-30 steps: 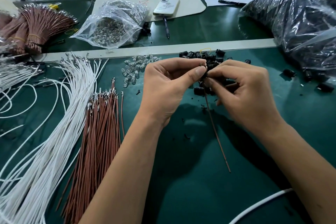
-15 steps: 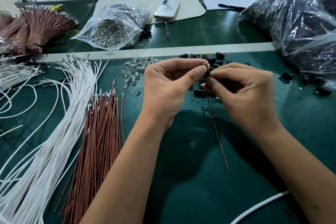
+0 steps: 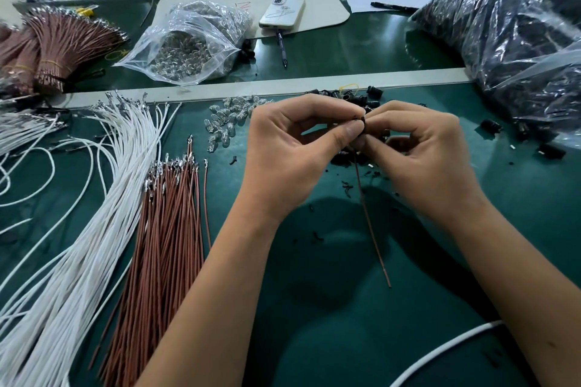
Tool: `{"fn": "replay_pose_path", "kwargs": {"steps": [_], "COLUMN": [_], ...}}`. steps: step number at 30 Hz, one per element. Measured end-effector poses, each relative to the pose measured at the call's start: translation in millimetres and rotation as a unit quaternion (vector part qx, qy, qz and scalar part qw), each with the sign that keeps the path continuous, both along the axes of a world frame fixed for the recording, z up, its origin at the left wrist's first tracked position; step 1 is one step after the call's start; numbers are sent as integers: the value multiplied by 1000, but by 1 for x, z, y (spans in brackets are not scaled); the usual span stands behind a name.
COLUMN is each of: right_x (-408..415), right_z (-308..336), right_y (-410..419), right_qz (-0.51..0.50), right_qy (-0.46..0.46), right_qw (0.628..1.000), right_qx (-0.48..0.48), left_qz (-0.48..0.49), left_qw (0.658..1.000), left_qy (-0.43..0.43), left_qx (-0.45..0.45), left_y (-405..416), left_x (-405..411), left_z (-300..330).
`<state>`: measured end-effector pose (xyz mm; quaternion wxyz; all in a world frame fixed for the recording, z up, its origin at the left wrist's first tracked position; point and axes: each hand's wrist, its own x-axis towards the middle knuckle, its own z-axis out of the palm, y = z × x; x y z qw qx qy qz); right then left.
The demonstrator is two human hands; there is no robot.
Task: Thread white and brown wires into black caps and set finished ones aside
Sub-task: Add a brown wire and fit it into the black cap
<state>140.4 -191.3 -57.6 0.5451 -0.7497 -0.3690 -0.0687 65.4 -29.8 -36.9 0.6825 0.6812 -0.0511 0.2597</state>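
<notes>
My left hand (image 3: 292, 148) and my right hand (image 3: 424, 154) meet fingertip to fingertip over the green mat. Between them sits a small black cap (image 3: 361, 124), pinched by my left thumb and forefinger. My right hand pinches a brown wire (image 3: 371, 223) just under the cap; the wire hangs down toward me. Loose black caps (image 3: 358, 99) lie behind the hands. A fan of white wires (image 3: 103, 198) and a bundle of brown wires (image 3: 169, 223) lie at the left.
Small clear bulbs (image 3: 229, 122) lie scattered left of the hands. A clear bag of bulbs (image 3: 188, 47), a phone (image 3: 283, 12) and a pen (image 3: 281, 50) sit behind the metal strip. A big bag of black caps (image 3: 515, 41) fills the right. Tied brown wire bunches (image 3: 59, 44) are far left.
Both hands stayed together at the cap; the fingers shifted slightly and the brown wire's hanging end moved a little.
</notes>
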Motion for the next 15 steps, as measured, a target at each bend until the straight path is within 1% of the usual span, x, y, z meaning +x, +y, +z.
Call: {"fn": "replay_pose_path", "kwargs": {"steps": [5, 9, 15], "right_x": [2, 1, -2], "right_z": [2, 2, 2], "right_y": [-1, 0, 1], "right_qz": [20, 31, 40], "right_qy": [-15, -25, -7], "right_qw": [1000, 999, 999], "right_qx": [2, 0, -12], "left_qz": [-29, -26, -14], "left_qw": [999, 998, 998], "left_qy": [21, 17, 14], "left_qx": [-31, -48, -58], "left_y": [-1, 0, 1], "left_x": [-2, -2, -1], "left_z": [1, 3, 2]}}
